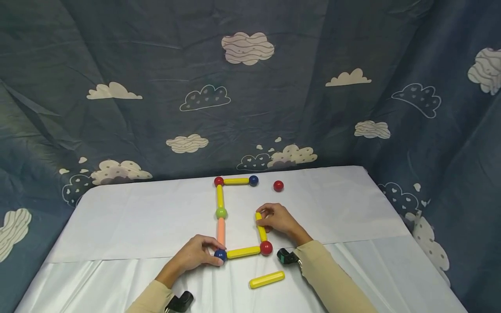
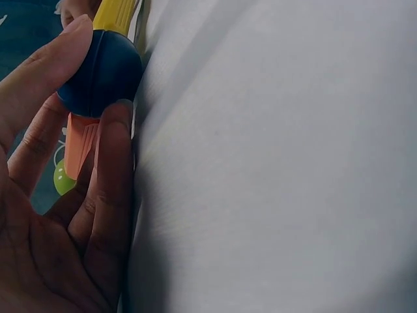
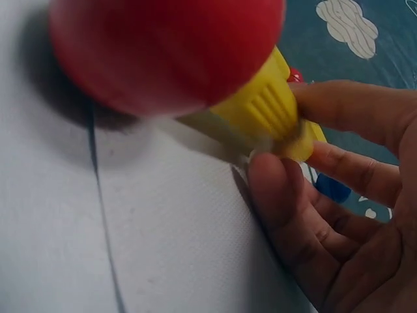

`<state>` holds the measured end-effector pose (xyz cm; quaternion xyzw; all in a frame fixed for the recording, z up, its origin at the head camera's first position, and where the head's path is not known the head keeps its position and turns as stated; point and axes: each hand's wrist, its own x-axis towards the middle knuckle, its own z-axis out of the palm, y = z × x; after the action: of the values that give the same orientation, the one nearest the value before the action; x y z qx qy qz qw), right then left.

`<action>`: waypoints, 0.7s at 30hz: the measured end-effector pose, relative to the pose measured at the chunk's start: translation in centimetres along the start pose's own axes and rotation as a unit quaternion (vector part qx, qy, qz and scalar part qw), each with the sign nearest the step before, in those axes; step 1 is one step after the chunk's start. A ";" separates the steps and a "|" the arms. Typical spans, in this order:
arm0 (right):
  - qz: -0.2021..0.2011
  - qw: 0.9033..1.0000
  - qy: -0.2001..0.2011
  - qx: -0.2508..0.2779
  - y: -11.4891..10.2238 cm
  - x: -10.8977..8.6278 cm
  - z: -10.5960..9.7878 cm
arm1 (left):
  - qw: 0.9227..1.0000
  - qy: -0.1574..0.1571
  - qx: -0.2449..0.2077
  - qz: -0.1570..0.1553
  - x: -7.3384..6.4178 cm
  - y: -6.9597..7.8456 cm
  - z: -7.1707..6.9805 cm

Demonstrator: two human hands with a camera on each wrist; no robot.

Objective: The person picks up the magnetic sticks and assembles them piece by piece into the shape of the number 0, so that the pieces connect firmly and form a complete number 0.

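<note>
My left hand pinches a blue ball at the near left corner of a joined chain of rods and balls. From that ball an orange rod runs away to a green ball, and a yellow rod runs right to a red ball. My right hand holds another yellow rod between thumb and fingers. This rod's near end meets the red ball, and it points away from me, leaning slightly left.
Beyond the green ball, a yellow rod leads to a red ball, then another yellow rod and a blue ball. A loose red ball lies right of these. One loose yellow rod lies nearest me on the white cloth.
</note>
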<state>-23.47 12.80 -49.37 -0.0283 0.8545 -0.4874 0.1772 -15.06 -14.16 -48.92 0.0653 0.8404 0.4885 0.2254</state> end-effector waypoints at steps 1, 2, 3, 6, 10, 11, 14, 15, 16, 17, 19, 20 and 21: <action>0.002 1.000 0.002 -0.002 0.0 0.0 0.0 | 1.000 0.000 0.000 0.000 0.0 0.0 0.0; 0.000 1.000 0.003 -0.006 0.0 0.0 0.0 | 1.000 0.000 0.000 -0.001 0.0 0.0 0.0; -0.001 1.000 0.004 -0.008 0.0 0.0 0.0 | 1.000 0.001 -0.001 -0.002 0.0 0.0 0.0; -0.004 1.000 0.004 -0.008 0.0 0.0 0.0 | 1.000 0.002 -0.007 -0.002 0.0 -0.1 0.0; -0.005 1.000 0.002 0.004 0.2 0.0 -0.2 | 1.000 -0.002 -0.017 -0.001 -0.1 -0.1 0.0; -0.008 1.000 0.002 0.009 0.3 0.0 -0.2 | 1.000 -0.003 -0.018 0.000 -0.1 -0.1 0.0; -0.012 1.000 0.004 0.022 0.6 0.2 -0.7 | 1.000 -0.007 -0.024 0.007 -0.2 0.0 0.0; -0.012 1.000 0.009 0.025 0.7 0.2 -0.9 | 1.000 -0.009 -0.027 0.012 -0.2 0.0 0.0; -0.011 1.000 0.015 0.026 0.8 0.3 -1.2 | 0.999 -0.009 -0.028 0.013 -0.3 0.0 -0.1; -0.010 0.999 0.023 0.025 0.9 0.4 -1.5 | 0.999 -0.010 -0.030 0.015 -0.3 0.1 -0.1; -0.008 0.999 0.041 0.021 1.0 0.5 -2.1 | 0.999 -0.011 -0.032 0.015 -0.3 0.1 -0.1; -0.006 0.998 0.051 0.021 1.0 0.6 -2.4 | 0.999 -0.010 -0.031 0.013 -0.3 0.1 -0.1; -0.006 0.998 0.060 0.021 1.1 0.7 -2.7 | 0.999 -0.009 -0.030 0.010 -0.3 0.1 0.0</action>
<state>-24.91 15.42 -49.23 -0.0003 0.8533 -0.5068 0.1228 -14.83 -14.23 -48.74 0.0717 0.8226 0.5152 0.2297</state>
